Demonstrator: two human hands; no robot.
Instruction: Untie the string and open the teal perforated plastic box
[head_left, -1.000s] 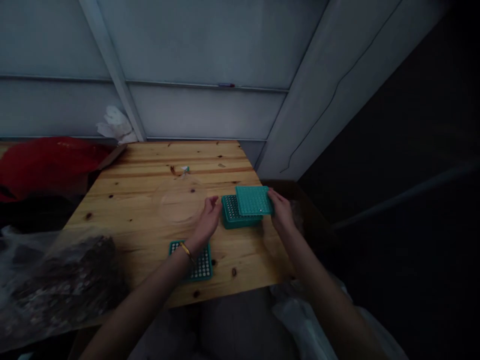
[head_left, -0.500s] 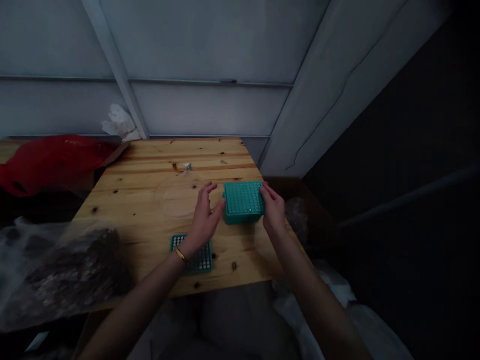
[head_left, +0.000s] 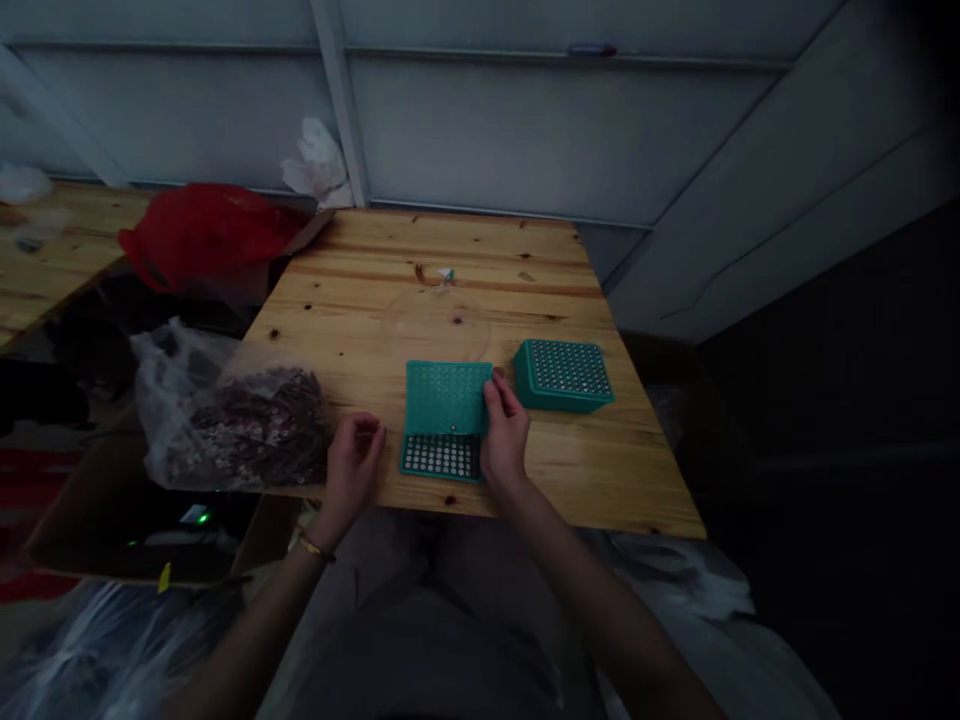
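Note:
My right hand (head_left: 506, 435) grips the right edge of a teal perforated lid (head_left: 448, 395), thumb on top. The lid is over the far part of a low teal rack (head_left: 441, 470) filled with rows of small pale round pieces; whether the two touch, I cannot tell. To the right, a teal box (head_left: 566, 403) stands uncovered, its top grid full of similar pieces. My left hand (head_left: 354, 460) is left of the rack, fingers loosely bent and apart, with nothing in it.
At the table's left lies a clear plastic bag (head_left: 255, 425) of many small dark strips. Behind it are a red bag (head_left: 210, 235) and a crumpled white bag (head_left: 319, 165). A transparent round sheet (head_left: 420, 320) rests on the wooden table (head_left: 360, 270). An open carton (head_left: 97, 500) stands below left.
My right hand has lifted the lid off the box and carried it left to the low rack, baring the box's top. My left hand has drawn back to the left. The view has shifted.

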